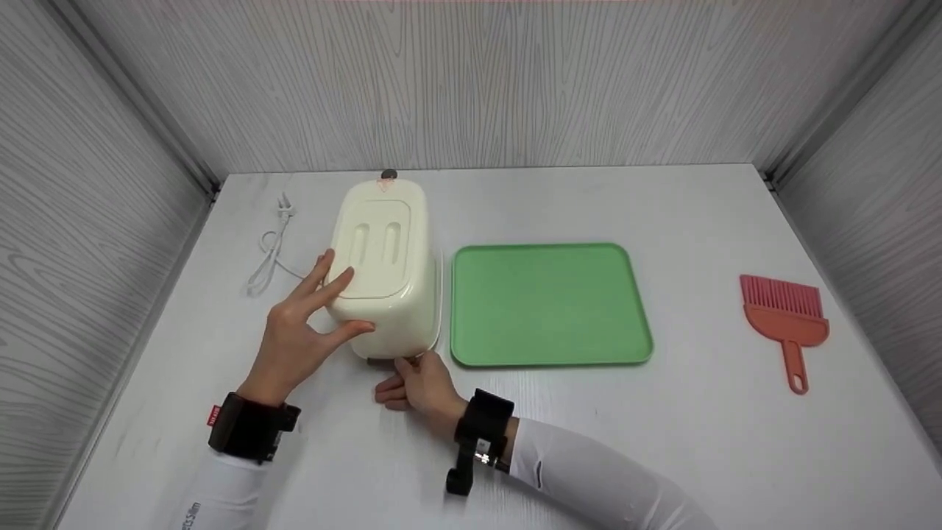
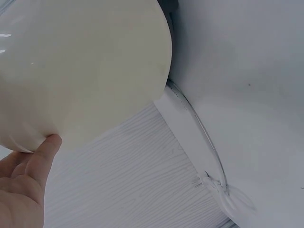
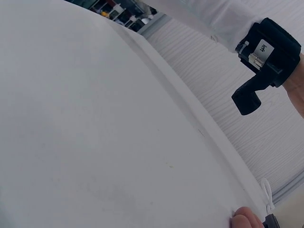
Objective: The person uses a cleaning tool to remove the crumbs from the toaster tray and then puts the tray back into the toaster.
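A cream toaster with two long recesses in its top stands on the white table, left of the green tray. My left hand holds its near left corner, fingers on the top and side, thumb against the near end. In the left wrist view, that hand touches the toaster's smooth shell. Low at the near end, my right hand pinches a dark tab, its contact partly hidden. The right wrist view shows only fingertips beside a dark piece.
A green tray lies close to the toaster's right side. The toaster's white cord and plug lie to its left. Farther right is a red-orange brush. Pale wood-grain panels stand around the back and sides.
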`<action>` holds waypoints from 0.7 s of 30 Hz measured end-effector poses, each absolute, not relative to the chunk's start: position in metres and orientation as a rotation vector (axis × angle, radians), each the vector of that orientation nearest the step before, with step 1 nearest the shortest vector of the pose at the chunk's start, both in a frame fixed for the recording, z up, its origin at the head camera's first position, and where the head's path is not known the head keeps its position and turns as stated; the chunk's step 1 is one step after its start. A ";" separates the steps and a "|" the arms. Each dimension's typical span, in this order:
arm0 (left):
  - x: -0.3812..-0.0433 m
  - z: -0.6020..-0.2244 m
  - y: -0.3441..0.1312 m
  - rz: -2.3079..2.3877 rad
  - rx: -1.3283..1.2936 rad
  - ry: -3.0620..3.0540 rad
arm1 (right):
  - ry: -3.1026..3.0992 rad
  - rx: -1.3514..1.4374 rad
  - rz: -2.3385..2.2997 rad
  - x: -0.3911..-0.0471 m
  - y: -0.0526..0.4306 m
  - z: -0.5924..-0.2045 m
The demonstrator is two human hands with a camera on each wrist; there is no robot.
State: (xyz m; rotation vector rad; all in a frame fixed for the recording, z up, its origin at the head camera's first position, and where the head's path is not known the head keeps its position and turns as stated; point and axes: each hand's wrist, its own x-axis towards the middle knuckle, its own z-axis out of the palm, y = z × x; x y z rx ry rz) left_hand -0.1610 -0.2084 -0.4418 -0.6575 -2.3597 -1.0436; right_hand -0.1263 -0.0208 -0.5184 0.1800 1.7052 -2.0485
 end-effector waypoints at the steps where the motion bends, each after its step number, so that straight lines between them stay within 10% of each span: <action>1: -0.161 -0.442 -0.208 -1.044 -0.659 -2.360 | 1.703 0.179 -2.042 -0.126 -0.020 -0.518; 21: -0.162 -0.443 -0.205 -1.017 -0.670 -2.371 | 1.689 0.149 -1.987 -0.124 -0.014 -0.516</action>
